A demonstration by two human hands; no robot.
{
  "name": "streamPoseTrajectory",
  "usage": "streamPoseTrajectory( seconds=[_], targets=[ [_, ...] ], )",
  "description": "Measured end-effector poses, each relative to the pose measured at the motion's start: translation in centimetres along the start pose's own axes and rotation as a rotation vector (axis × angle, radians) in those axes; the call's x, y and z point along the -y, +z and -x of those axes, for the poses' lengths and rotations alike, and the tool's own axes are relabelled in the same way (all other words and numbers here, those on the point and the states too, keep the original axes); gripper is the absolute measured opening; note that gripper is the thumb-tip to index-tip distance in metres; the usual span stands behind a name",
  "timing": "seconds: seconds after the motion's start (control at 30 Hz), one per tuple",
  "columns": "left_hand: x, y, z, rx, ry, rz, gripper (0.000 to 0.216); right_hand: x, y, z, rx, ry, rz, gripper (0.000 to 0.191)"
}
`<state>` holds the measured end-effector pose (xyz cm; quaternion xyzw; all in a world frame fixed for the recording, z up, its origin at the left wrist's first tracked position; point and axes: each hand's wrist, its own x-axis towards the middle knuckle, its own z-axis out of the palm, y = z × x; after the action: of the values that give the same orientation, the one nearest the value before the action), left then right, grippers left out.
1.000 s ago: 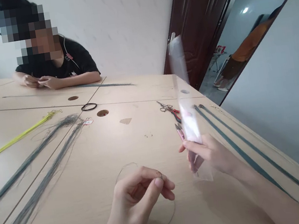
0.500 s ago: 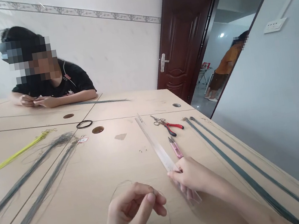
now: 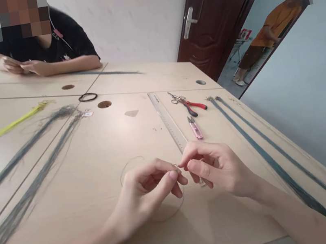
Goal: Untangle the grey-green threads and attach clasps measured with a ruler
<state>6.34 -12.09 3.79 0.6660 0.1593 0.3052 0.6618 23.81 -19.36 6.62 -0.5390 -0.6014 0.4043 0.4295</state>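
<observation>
My left hand (image 3: 148, 188) pinches a small metal ring (image 3: 175, 167) tied to a thin wire loop (image 3: 128, 165) that curls over the wooden table (image 3: 94, 157). My right hand (image 3: 216, 167) is closed in a pinch, its fingertips meeting the ring from the right. A clear plastic ruler (image 3: 167, 121) lies flat on the table just beyond my right hand, running away from me.
Pink thread snips (image 3: 195, 127) and red-handled pliers (image 3: 193, 107) lie right of the ruler. Long grey wire bundles (image 3: 28, 168) and a yellow one (image 3: 6, 128) lie left, dark strips (image 3: 260, 152) right. A person in black sits across; another stands in the doorway.
My right hand has laid the clear ruler down flat on the table, let go of it and come over to the ring in my left hand. The view tilted downward.
</observation>
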Motion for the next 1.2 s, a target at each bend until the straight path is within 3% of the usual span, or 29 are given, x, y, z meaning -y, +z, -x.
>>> streamPoseTrajectory(
  seconds=[0.13,0.43,0.7,0.77,0.87,1.0,1.2],
  targets=[
    [-0.2,0.1,-0.1,0.043,-0.069,0.020,0.012,-0.1,0.4,0.1,0.033,-0.042,-0.003,0.014],
    [-0.4,0.2,0.0,0.057,-0.156,-0.081,0.013,-0.2,0.6,0.2,-0.027,-0.146,0.070,0.005],
    [-1.0,0.0,-0.4,0.039,-0.078,0.005,0.015,-0.8,0.7,0.2,-0.111,-0.534,0.263,0.013],
    [-0.8,0.0,-0.2,0.008,-0.062,-0.039,0.015,-0.7,0.7,0.2,-0.144,-0.561,0.304,0.014],
    [-0.5,0.1,0.1,-0.032,0.003,-0.167,0.013,-0.2,0.7,0.4,-0.177,-0.375,0.217,0.006],
    [-0.3,0.2,0.4,-0.043,0.081,-0.328,0.011,0.3,0.9,0.6,-0.072,-0.080,0.123,0.017],
    [-0.6,0.3,0.4,-0.079,0.133,-0.408,0.013,0.3,1.3,0.7,-0.027,-0.026,0.085,0.010]
  ],
)
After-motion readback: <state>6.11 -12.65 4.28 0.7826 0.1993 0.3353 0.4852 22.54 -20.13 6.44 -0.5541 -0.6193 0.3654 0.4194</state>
